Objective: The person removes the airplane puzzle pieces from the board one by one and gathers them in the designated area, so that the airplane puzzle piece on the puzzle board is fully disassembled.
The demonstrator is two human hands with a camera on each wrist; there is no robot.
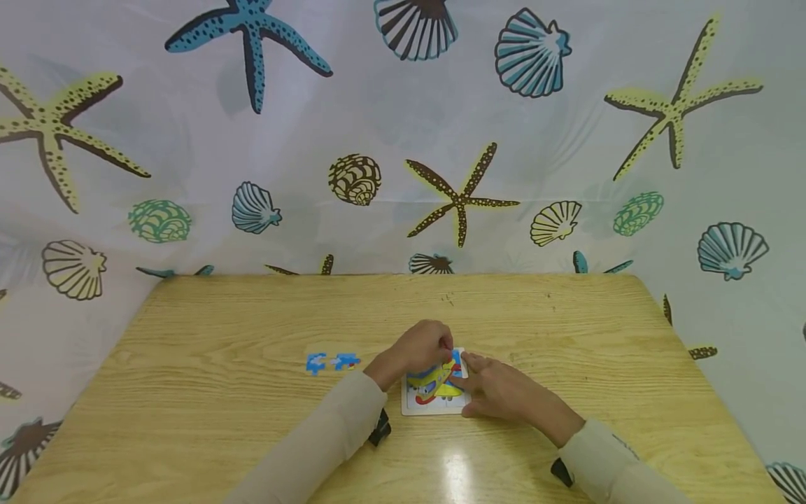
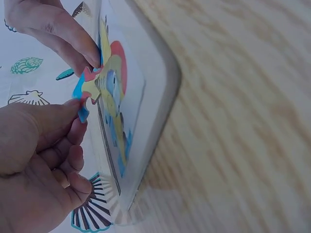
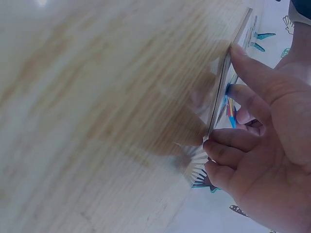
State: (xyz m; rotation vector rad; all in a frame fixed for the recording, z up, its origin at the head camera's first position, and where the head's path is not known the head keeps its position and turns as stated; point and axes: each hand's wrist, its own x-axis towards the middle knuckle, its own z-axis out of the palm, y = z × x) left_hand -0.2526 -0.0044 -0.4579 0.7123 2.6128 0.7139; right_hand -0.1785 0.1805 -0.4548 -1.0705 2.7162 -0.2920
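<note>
1. At the lower edge of the head view, two beige sleeves run in, both cut off by the frame; a small black wrist device shows partly beneath the left one and another beneath the right.
2. Right of centre, below the frame's middle, lies a white-bordered, round-cornered puzzle board with a yellow, red and blue picture, apparently an aeroplane. Both hands cover parts of it, mostly its upper half.
3. The right hand lies at the board's right edge: its grip is spread, thumb and fingers against the rim, index finger reaching over the picture. Some fingertips are hard to make out.
4. The left hand, above the board, has its grip pinching a small blue, yellow and red puzzle piece between thumb and forefinger. The fingers partly hide it; in the head view its outline is unclear.
5. Left of the hands, two blue-and-white jigsaw pieces lie close together on the pale wood-grain worktop.
6. Behind, a white cloth printed with starfish and shells fills the upper frame, its outer motifs cut off.
</note>
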